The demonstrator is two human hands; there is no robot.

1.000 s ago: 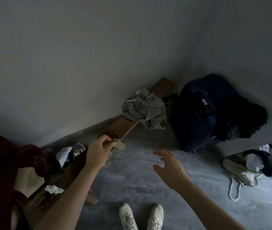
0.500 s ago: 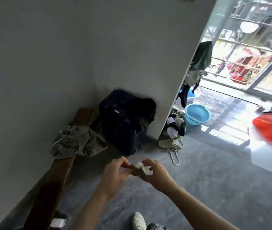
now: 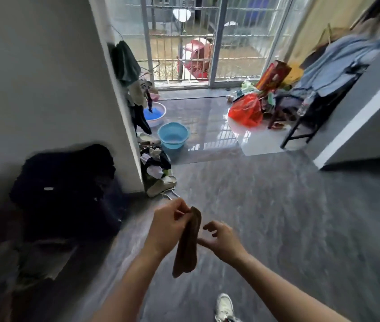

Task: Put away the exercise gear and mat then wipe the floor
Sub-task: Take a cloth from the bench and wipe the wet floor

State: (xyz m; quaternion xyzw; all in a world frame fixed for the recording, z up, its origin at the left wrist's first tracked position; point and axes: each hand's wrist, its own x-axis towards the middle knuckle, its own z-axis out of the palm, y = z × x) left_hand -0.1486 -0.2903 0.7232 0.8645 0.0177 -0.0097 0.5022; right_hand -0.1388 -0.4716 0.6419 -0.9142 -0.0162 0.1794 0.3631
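Your left hand (image 3: 169, 225) now pinches the brown cloth (image 3: 188, 244) by its top edge; it hangs unfolded where it was bunched between both hands half a second ago. Right hand (image 3: 222, 241), just beside it, has let go, fingers loosely spread. Looks ready for wiping the floor (image 3: 265, 217) below.

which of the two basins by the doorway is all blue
The round light-blue plastic basin, nearer the camera. The one behind it, the white-rimmed basin, is blue only inside.
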